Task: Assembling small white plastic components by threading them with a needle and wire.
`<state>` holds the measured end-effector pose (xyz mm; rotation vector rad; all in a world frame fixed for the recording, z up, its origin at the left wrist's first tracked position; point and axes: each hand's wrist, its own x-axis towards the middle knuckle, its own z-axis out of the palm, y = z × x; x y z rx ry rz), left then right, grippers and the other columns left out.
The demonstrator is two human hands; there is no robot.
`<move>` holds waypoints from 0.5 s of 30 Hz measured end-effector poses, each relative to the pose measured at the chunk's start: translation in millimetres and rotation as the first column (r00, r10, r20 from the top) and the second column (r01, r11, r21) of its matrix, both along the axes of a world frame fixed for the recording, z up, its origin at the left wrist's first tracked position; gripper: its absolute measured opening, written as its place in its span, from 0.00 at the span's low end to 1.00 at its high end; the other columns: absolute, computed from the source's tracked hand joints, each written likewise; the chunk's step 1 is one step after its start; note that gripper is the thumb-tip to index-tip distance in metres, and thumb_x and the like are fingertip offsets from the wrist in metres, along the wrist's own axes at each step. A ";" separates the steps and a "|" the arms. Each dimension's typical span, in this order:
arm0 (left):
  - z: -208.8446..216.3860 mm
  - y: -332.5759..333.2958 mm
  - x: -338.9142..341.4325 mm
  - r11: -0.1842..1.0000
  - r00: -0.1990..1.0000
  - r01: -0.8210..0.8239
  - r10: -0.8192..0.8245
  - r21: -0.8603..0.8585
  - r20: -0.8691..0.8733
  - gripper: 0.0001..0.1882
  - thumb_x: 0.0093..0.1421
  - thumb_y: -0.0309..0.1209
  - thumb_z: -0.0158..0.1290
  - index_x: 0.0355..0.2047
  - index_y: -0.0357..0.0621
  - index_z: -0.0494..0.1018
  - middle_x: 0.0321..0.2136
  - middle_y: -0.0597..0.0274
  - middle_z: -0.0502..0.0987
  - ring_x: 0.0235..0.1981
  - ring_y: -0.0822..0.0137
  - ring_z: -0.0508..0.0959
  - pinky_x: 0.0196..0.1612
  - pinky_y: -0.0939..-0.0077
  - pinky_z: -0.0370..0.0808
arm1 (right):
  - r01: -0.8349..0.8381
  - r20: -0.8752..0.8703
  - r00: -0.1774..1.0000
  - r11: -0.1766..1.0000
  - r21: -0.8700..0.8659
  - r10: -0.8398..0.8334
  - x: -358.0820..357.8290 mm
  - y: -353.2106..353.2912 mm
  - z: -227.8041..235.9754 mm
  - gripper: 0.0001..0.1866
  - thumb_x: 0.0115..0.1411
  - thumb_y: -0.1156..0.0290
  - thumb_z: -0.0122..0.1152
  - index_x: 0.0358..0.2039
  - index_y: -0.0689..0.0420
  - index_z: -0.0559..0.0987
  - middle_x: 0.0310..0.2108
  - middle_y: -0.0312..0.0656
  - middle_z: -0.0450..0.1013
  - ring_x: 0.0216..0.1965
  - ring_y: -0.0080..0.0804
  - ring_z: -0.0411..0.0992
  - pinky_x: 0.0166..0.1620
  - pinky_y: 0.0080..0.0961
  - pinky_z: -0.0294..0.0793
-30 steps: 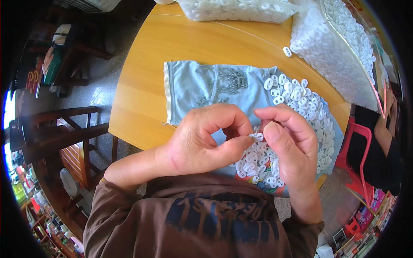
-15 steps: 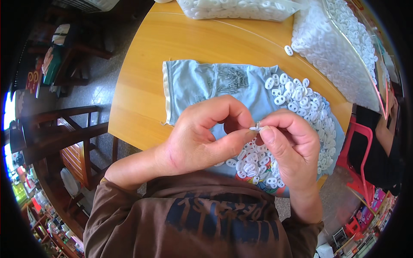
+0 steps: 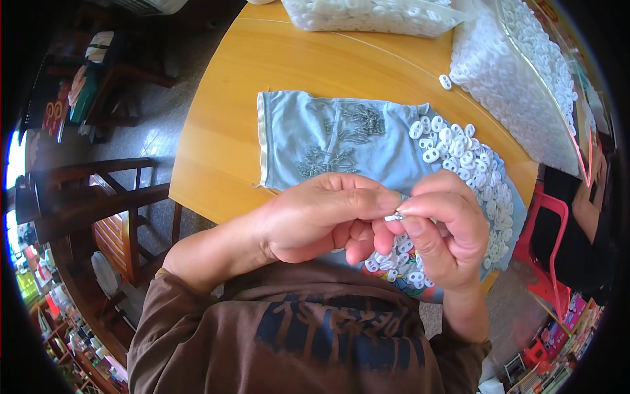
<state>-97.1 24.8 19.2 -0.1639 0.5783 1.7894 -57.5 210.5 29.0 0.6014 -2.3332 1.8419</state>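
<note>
At the middle, in front of my chest, the fingertips of both hands meet around a small white plastic cord-lock part (image 3: 394, 217) with a bit of metal at its right end, probably a spring. My left hand (image 3: 321, 213) has its thumb against the piece and its other fingers curled beneath. My right hand (image 3: 446, 223) pinches the metal end between thumb and forefinger. Under the hands lies a light blue cloth (image 3: 394, 144). Small metal springs (image 3: 325, 161) rest in two loose piles on it. White oval two-hole cord-lock pieces (image 3: 469, 161) are heaped at its right and below my hands.
A clear bag of white pieces (image 3: 518, 85) stands at the far right, beside a clear container (image 3: 374, 14) of more at the back. One loose piece (image 3: 445, 82) lies on the wooden table (image 3: 223, 118). A red chair (image 3: 551, 230) and another person's arm (image 3: 584, 207) are at right.
My left hand has turned and lowered, its thumb now over the top and its fingers curled below. The held piece has moved slightly down, and the spring pile formerly behind my hand now shows.
</note>
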 end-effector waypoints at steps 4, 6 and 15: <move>-5.3 0.7 3.7 0.999 0.996 -0.053 0.052 0.014 0.068 0.07 0.58 0.33 0.50 0.29 0.41 0.71 0.21 0.63 0.74 0.17 0.76 0.69 0.22 0.86 0.65 | 0.010 -0.005 1.000 0.998 0.057 -0.010 -0.1 3.6 -1.3 0.06 0.50 0.80 0.57 0.32 0.61 0.75 0.24 0.40 0.69 0.24 0.26 0.67 0.26 0.17 0.66; -7.2 1.5 5.9 0.994 0.990 -0.104 0.101 0.032 0.095 0.06 0.58 0.31 0.50 0.28 0.42 0.71 0.21 0.64 0.73 0.16 0.77 0.67 0.21 0.87 0.64 | 0.011 -0.017 1.000 0.998 0.069 -0.010 -1.1 2.9 -1.0 0.07 0.50 0.81 0.57 0.32 0.62 0.75 0.24 0.40 0.69 0.24 0.26 0.67 0.27 0.18 0.66; -1.9 5.3 7.0 0.950 0.922 -0.297 0.259 -0.097 -0.288 0.03 0.56 0.26 0.50 0.30 0.40 0.68 0.22 0.61 0.74 0.15 0.78 0.66 0.21 0.85 0.64 | 0.099 0.051 0.994 0.994 -0.039 -0.097 7.2 0.3 -6.8 0.10 0.47 0.78 0.60 0.32 0.64 0.74 0.26 0.43 0.70 0.25 0.28 0.67 0.28 0.19 0.66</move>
